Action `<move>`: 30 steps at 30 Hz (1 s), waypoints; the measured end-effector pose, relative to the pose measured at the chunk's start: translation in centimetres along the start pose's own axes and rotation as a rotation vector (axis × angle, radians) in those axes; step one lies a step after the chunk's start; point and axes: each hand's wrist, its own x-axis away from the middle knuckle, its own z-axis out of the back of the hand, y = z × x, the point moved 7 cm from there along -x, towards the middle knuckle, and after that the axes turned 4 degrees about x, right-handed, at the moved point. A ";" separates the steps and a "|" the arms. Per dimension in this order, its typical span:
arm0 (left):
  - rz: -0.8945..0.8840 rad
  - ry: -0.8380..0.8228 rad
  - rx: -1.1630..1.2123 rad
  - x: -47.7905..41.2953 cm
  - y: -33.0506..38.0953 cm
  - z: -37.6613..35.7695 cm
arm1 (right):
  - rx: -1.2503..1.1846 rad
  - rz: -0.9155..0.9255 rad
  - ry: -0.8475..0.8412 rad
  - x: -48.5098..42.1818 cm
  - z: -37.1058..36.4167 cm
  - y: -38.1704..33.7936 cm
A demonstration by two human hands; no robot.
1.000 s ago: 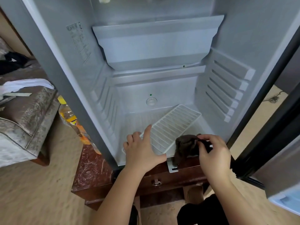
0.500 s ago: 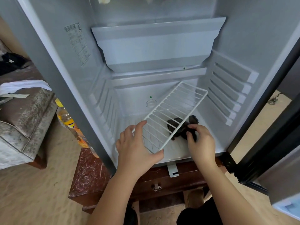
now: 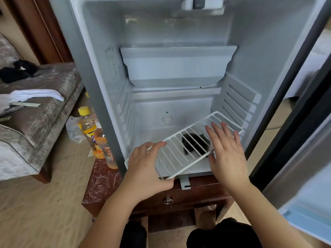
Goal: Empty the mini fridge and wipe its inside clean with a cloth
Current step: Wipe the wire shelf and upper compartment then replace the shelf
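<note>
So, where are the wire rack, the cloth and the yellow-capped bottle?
rack (image 3: 172, 154), head view, on its middle wires.
cloth (image 3: 193, 141), head view, on its dark middle, seen through the rack.
bottle (image 3: 87, 125), head view, on its clear upper body.

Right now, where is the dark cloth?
In the head view, the dark cloth lies on the mini fridge floor, right of centre, beneath the tilted wire shelf and just left of the right hand.

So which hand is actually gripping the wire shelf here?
The left hand, curled round the near corner of the wire shelf; the right hand is flat, fingers straight.
</note>
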 end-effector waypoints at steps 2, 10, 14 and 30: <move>-0.049 -0.052 -0.003 1.0 1.0 0.6 | -0.007 0.062 -0.041 -0.6 1.8 0.0; -0.177 -0.138 -0.165 0.9 4.7 4.0 | 0.088 0.297 -0.060 -0.5 4.8 -0.1; -0.214 -0.115 -0.278 -0.6 5.4 5.7 | 0.148 0.304 -0.013 -1.5 5.3 -0.7; -0.227 -0.148 -0.274 -3.1 5.1 7.6 | 0.150 0.293 0.125 -2.9 5.7 -1.4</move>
